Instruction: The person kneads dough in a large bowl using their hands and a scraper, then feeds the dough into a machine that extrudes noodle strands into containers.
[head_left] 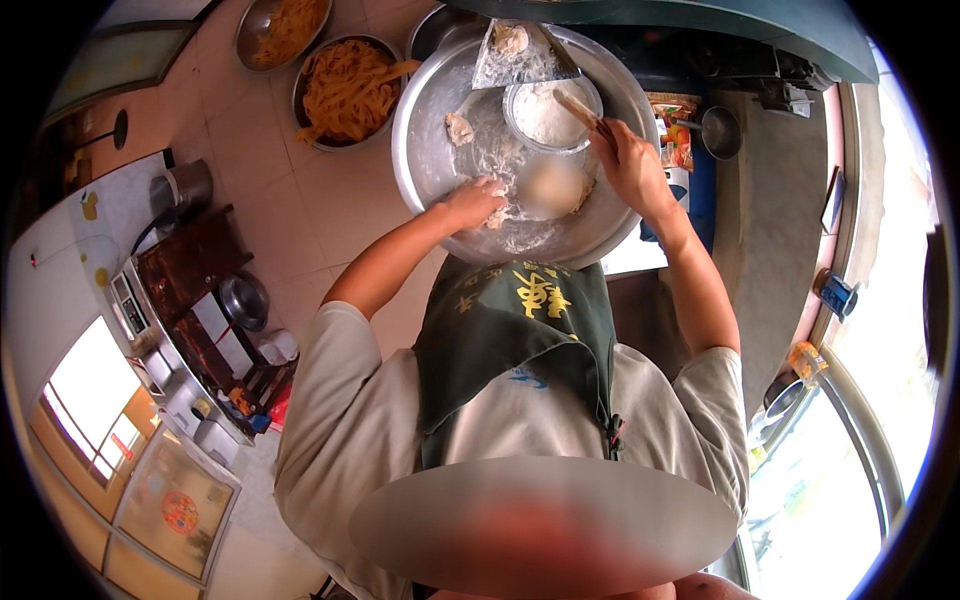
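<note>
At seven o'clock in a wide metal basin [402,140], the left hand [472,204] is touching a bit of sticky dough [495,217] with curled fingers; whether it is pinching it I cannot tell. At three to four o'clock the right hand [632,168] is gripping a wooden stick [577,110], whose end is reaching over flour [545,115] in a small bowl [546,150] near one o'clock. A blurred pale lump [553,188] is lying at five, another dough scrap [459,129] at ten, and a metal sheet [522,68] is resting at twelve.
</note>
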